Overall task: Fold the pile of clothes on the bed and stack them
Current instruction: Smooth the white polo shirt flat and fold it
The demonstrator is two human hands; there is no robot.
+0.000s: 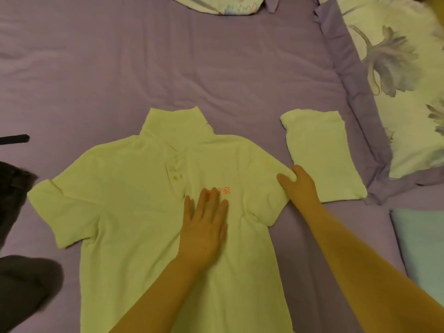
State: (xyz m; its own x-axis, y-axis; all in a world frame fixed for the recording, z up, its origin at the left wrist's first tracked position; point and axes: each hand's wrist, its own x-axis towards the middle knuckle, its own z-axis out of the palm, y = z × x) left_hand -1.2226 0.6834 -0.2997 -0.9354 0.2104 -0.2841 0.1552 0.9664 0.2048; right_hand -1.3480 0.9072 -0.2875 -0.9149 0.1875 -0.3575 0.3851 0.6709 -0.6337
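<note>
The left hand (204,227) lies flat on the chest of the polo shirt (134,212), fingers straight and slightly spread, its fingertips covering part of the orange printed characters (223,192); only the last, which looks like 家, can be read. The right hand (298,186) pinches the shirt's sleeve at its outer edge, thumb on top and fingers curled around the hem.

The shirt is pale, soft knit, spread face up in the middle of the bed's near half, collar raised and pointing toward the far edge, with a short buttoned placket. Its bottom hem is cut off by the lower edge of the view.

Just beyond the right hand, toward the bed's right edge, lies a folded garment (322,157) of the same pale cloth, a neat oblong. The bed sheet (168,68) is plain purple and lightly creased. At the right edge sits a floral quilt (396,68) with a purple ruffled border. Dark clothes (21,284) lie at the left edge, only partly in view and hard to make out, with a black strap (14,139) beyond them
</note>
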